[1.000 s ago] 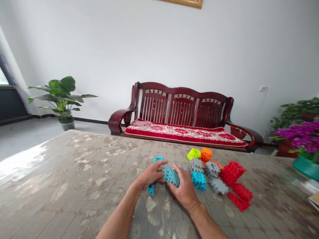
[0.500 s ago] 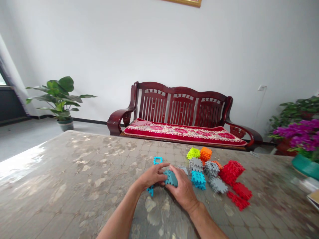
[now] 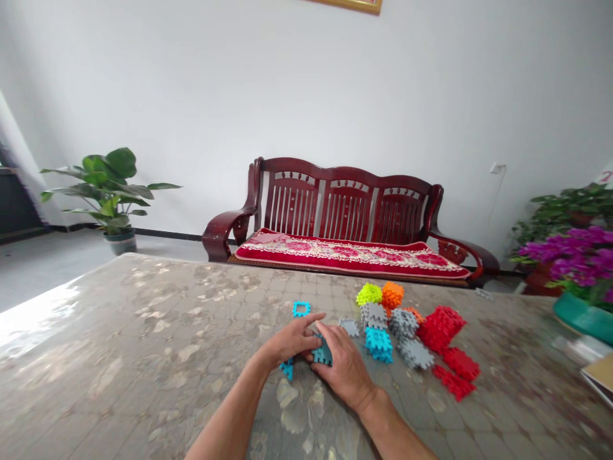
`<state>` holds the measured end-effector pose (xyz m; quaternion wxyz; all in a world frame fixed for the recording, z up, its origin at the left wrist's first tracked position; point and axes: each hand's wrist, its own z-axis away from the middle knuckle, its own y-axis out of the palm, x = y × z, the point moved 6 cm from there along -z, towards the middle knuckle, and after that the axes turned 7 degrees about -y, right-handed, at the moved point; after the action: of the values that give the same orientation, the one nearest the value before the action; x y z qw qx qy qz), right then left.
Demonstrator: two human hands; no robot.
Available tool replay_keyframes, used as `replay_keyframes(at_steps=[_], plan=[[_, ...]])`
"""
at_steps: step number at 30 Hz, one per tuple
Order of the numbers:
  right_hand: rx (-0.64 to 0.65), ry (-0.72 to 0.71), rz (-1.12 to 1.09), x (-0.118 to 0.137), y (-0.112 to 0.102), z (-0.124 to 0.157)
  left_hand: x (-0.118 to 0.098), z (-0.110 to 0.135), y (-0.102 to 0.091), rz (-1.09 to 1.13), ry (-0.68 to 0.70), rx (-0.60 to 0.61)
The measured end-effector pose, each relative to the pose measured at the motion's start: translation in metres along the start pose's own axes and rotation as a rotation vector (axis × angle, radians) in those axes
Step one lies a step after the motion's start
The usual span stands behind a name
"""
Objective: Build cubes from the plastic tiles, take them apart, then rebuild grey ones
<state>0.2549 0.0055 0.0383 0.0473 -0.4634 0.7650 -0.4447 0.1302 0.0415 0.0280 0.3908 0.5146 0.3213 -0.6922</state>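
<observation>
Between my hands is a grey-blue interlocking block (image 3: 322, 352) with notched edges, partly covered by my fingers. My left hand (image 3: 293, 338) grips its left side, with the index finger reaching over the top. My right hand (image 3: 345, 365) is wrapped round the right side, fingers bent across the upper face and thumb low at the front. A bright blue open square frame piece (image 3: 301, 309) lies just beyond my left hand. Under that hand's wrist side, a small blue notched piece (image 3: 287, 369) shows in part. To the right of my fingers lies a flat grey notched piece (image 3: 349, 328).
Right of my hands stand stacks of notched pieces: blue (image 3: 378, 345), grey (image 3: 373, 315), yellow-green (image 3: 368, 294), orange (image 3: 393, 294) and red (image 3: 440, 329). A teal flowerpot (image 3: 582, 317) stands at the table's right side. Beyond the table (image 3: 191, 383) is a wooden bench (image 3: 349, 204).
Both hands have shifted slightly with the block, and the right fingers cover more of it. The whole view has moved a little. The stacks stay in place.
</observation>
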Motion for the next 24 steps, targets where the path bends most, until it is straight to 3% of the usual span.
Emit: replay_keyframes(at_steps=[3, 9, 12, 19, 24], plan=[[0.003, 0.036, 0.017, 0.003, 0.000, 0.000, -0.002, -0.001, -0.015, 0.028, 0.003, -0.123], [0.007, 0.045, 0.033, 0.004, 0.001, 0.002, 0.009, 0.011, -0.088, 0.090, 0.096, -0.748], [0.023, 0.019, 0.040, 0.006, 0.004, 0.002, 0.017, 0.020, -0.110, 0.040, 0.092, -0.925], [0.088, 0.027, 0.009, 0.008, 0.003, 0.004, 0.018, 0.016, -0.110, -0.252, 0.026, -0.900], [0.124, 0.066, -0.020, 0.002, -0.024, 0.029, 0.017, 0.015, -0.105, -0.427, -0.023, -0.879]])
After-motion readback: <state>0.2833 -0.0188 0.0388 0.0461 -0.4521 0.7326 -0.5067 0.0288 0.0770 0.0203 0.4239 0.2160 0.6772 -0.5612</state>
